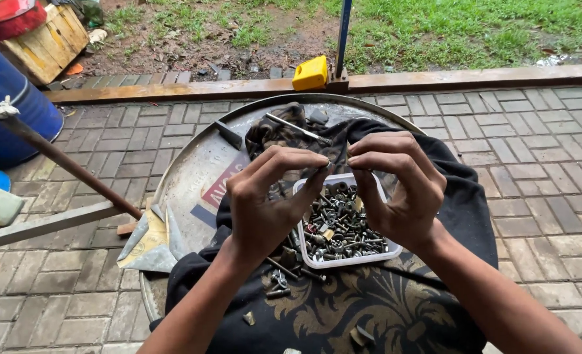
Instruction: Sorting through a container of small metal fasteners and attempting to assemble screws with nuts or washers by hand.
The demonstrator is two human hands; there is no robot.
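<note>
While both hands' fingers pinch one small bolt (335,165), a white tray (347,262) sits below.

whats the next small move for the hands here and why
Probably a small twist between the fingertips. The left hand and right hand pinch one small metal part together, raised above the white tray of screws and nuts. The part is too small to identify, so turning it either separates it or brings it into clearer sight.
</note>
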